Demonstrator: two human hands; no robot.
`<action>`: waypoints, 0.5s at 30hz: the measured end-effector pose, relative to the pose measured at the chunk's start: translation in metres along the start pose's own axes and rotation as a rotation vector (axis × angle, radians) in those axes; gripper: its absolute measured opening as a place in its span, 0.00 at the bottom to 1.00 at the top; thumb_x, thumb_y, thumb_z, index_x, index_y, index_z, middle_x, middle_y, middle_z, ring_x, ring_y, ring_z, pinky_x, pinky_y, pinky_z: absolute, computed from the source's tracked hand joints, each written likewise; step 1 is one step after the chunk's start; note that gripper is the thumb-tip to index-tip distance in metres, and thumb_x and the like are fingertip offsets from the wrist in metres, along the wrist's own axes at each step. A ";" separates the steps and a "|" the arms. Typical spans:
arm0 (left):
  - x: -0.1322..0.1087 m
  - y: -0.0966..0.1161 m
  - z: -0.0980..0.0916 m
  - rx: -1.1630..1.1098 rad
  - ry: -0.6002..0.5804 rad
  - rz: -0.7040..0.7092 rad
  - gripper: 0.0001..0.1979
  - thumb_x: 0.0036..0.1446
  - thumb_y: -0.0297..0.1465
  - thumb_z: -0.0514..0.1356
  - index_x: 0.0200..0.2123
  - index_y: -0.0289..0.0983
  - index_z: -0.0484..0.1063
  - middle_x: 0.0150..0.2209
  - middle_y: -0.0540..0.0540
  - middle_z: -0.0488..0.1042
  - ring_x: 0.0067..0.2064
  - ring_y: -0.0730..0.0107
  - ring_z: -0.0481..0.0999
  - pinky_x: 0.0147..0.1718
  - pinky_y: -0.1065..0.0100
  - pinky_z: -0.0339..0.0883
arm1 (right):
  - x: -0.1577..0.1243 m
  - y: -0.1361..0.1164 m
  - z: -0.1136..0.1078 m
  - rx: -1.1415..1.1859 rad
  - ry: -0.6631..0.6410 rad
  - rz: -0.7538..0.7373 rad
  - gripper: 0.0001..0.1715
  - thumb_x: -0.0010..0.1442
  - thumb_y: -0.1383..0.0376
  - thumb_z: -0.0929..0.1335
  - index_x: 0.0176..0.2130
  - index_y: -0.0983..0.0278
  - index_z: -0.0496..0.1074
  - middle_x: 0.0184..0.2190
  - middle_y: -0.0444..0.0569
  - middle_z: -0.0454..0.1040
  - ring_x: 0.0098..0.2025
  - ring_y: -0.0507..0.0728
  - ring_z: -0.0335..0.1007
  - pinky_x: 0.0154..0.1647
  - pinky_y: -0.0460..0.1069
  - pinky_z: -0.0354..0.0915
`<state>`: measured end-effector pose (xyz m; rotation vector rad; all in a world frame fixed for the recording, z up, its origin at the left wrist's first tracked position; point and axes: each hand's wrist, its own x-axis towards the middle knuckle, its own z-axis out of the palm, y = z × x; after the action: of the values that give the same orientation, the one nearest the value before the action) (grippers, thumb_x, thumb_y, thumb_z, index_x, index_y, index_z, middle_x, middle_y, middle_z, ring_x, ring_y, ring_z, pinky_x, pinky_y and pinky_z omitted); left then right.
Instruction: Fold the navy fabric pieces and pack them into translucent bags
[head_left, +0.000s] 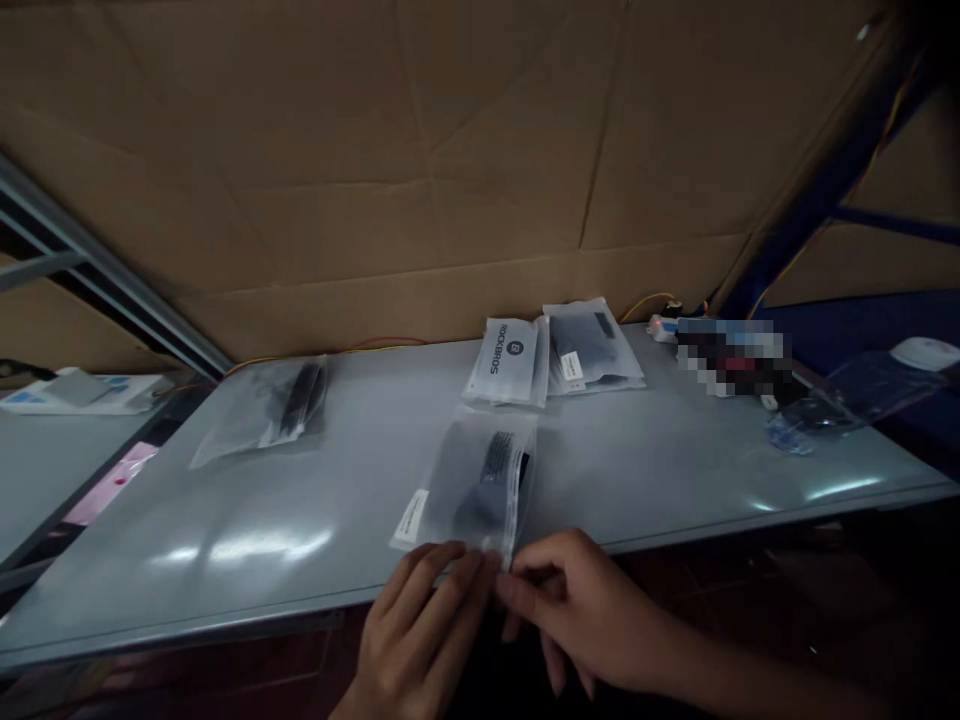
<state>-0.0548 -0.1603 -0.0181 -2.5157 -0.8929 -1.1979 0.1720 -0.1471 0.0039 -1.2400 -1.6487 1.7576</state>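
Note:
A frosted zip bag (pixel 457 480) with something dark inside lies at the table's front edge, its printed text and white label facing up. My left hand (pixel 424 630) is closed on the bag's near edge, fingers together on top and the thumb hidden. Pinched between thumb and forefinger of my right hand (pixel 577 610) is the near right corner of the same bag, by the zip strip. The two hands almost touch.
Farther back lie a bag printed ROCKBROS (pixel 506 362) and another frosted bag with a dark item (pixel 589 345). Flat clear bags (pixel 262 410) rest at left on the grey table (pixel 360 450). A power strip (pixel 664 327) and clear plastic (pixel 817 410) are at right; cardboard (pixel 375 150) stands behind.

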 end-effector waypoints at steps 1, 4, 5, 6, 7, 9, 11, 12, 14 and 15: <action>0.001 0.001 0.002 0.006 0.007 0.008 0.15 0.70 0.20 0.56 0.53 0.30 0.80 0.49 0.36 0.84 0.54 0.51 0.82 0.49 0.51 0.78 | 0.000 0.001 0.003 0.128 -0.035 0.063 0.27 0.70 0.41 0.69 0.39 0.62 0.75 0.33 0.46 0.81 0.19 0.49 0.69 0.13 0.44 0.60; 0.005 0.004 0.006 0.047 0.018 0.033 0.13 0.68 0.18 0.60 0.52 0.28 0.80 0.48 0.36 0.85 0.53 0.51 0.83 0.50 0.52 0.75 | 0.003 0.000 0.002 0.328 0.018 0.102 0.28 0.63 0.41 0.74 0.42 0.62 0.73 0.33 0.43 0.78 0.20 0.48 0.68 0.12 0.42 0.58; 0.005 0.006 0.006 0.063 0.027 0.044 0.13 0.68 0.17 0.60 0.51 0.29 0.81 0.48 0.36 0.86 0.53 0.52 0.84 0.50 0.52 0.74 | 0.005 -0.002 0.001 0.356 0.040 0.118 0.27 0.62 0.43 0.75 0.42 0.62 0.73 0.31 0.42 0.77 0.19 0.48 0.67 0.12 0.41 0.56; 0.005 0.007 0.006 0.073 0.030 0.050 0.13 0.68 0.17 0.60 0.50 0.29 0.81 0.48 0.37 0.86 0.53 0.52 0.84 0.50 0.52 0.73 | 0.006 -0.004 -0.001 0.375 0.064 0.142 0.25 0.62 0.45 0.76 0.41 0.62 0.73 0.30 0.41 0.76 0.18 0.46 0.64 0.12 0.41 0.53; 0.004 0.009 0.006 0.081 0.027 0.052 0.13 0.69 0.17 0.59 0.50 0.30 0.81 0.48 0.38 0.86 0.54 0.53 0.84 0.50 0.52 0.71 | 0.008 -0.006 -0.003 0.390 0.093 0.168 0.22 0.62 0.48 0.76 0.39 0.63 0.73 0.28 0.40 0.75 0.17 0.45 0.62 0.13 0.40 0.50; 0.001 0.014 0.005 0.084 0.004 0.046 0.14 0.70 0.18 0.58 0.50 0.31 0.82 0.49 0.40 0.86 0.55 0.54 0.84 0.52 0.52 0.69 | 0.012 -0.011 -0.005 0.410 0.150 0.212 0.16 0.61 0.54 0.75 0.34 0.63 0.72 0.24 0.38 0.72 0.16 0.44 0.57 0.14 0.40 0.46; -0.004 0.018 0.003 0.085 -0.033 0.033 0.16 0.72 0.18 0.56 0.52 0.32 0.82 0.51 0.42 0.86 0.55 0.57 0.84 0.54 0.53 0.68 | 0.018 -0.017 -0.007 0.406 0.204 0.217 0.15 0.61 0.57 0.73 0.30 0.62 0.69 0.22 0.37 0.68 0.17 0.44 0.55 0.14 0.41 0.44; -0.005 0.021 0.001 0.086 -0.050 0.026 0.17 0.72 0.18 0.55 0.54 0.32 0.81 0.52 0.44 0.86 0.55 0.58 0.84 0.55 0.53 0.67 | 0.021 -0.021 -0.009 0.387 0.224 0.200 0.16 0.61 0.56 0.73 0.29 0.62 0.68 0.22 0.36 0.67 0.16 0.44 0.54 0.14 0.41 0.43; -0.008 0.024 -0.003 0.090 -0.074 0.004 0.18 0.72 0.18 0.55 0.56 0.32 0.81 0.53 0.45 0.86 0.54 0.61 0.84 0.58 0.54 0.66 | 0.030 -0.027 -0.014 0.313 0.239 0.132 0.19 0.63 0.53 0.71 0.27 0.61 0.67 0.21 0.37 0.66 0.16 0.45 0.54 0.13 0.43 0.44; -0.009 0.026 -0.005 0.092 -0.084 -0.008 0.18 0.71 0.18 0.56 0.57 0.32 0.80 0.52 0.45 0.86 0.54 0.61 0.84 0.58 0.54 0.66 | 0.036 -0.030 -0.018 0.272 0.244 0.088 0.21 0.64 0.52 0.71 0.27 0.61 0.67 0.21 0.37 0.66 0.16 0.46 0.55 0.13 0.43 0.45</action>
<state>-0.0466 -0.1865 -0.0199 -2.5074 -0.9555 -1.0348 0.1603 -0.1021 0.0232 -1.3510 -1.1928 1.7331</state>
